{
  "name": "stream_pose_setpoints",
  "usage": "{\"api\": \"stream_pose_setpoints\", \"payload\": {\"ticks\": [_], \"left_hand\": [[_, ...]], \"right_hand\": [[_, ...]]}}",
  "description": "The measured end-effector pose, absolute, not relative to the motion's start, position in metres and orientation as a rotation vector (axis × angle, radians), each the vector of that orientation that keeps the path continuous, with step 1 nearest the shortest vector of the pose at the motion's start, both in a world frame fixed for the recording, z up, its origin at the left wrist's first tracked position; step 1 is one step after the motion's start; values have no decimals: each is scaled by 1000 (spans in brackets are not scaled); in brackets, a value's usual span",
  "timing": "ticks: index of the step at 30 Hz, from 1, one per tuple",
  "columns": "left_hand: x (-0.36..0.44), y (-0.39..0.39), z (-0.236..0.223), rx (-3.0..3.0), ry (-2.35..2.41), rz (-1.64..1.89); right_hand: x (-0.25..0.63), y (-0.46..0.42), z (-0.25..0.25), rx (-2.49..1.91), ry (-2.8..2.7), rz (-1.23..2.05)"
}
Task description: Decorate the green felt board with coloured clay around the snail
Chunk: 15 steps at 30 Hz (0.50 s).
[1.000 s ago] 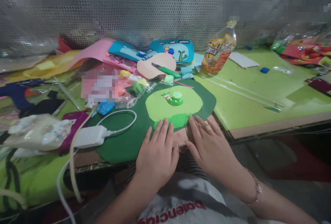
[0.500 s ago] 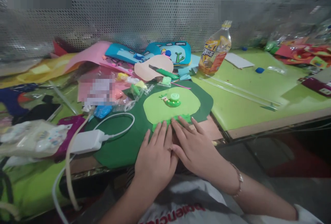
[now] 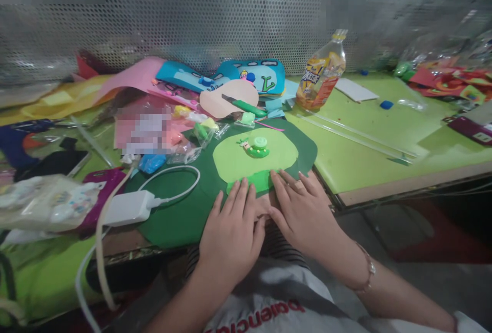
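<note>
My left hand (image 3: 232, 228) lies flat with fingers stretched out, its tips on the left part of a bright green strip of clay (image 3: 261, 181). On the strip's right end rest the fingertips of my right hand (image 3: 303, 205), spread and palm down. The strip runs along the near edge of a light green oval sheet (image 3: 226, 156). A small clay snail (image 3: 259, 147) with a pale green spiral shell stands in the oval's middle. Beneath is a larger dark green sheet (image 3: 172, 225), partly covered by my left hand.
A white charger (image 3: 128, 208) with its cable lies left of the dark green sheet. Behind are a green-handled craft knife (image 3: 246, 107), bagged clay lumps (image 3: 203, 130) and blue decorated pieces (image 3: 272, 74). A plastic bottle (image 3: 321, 77) stands back right. The table edge (image 3: 415, 184) runs along the front.
My right hand slid left along the green strip toward my left hand, then back right. My left hand stays nearly in place. The view shifted slightly.
</note>
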<state>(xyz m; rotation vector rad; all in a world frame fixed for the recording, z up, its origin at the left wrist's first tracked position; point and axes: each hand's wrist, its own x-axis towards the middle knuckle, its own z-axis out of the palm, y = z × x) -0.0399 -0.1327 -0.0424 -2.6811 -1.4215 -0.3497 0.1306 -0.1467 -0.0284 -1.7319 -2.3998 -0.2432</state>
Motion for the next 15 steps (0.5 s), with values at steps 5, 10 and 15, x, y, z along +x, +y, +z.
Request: {"api": "stream_pose_setpoints", "payload": {"ticks": [5, 10, 15], "left_hand": [[-41, -134, -43, -2685, -1415, -349], [-40, -133, -43, -2671, -1408, -359], [-39, -133, -44, -2663, -1407, -350]], "right_hand": [[135, -146, -28, -1757, -2374, -288], [141, -144, -31, -1771, -2352, -239], [161, -140, -30, -1691, -2267, -19]]}}
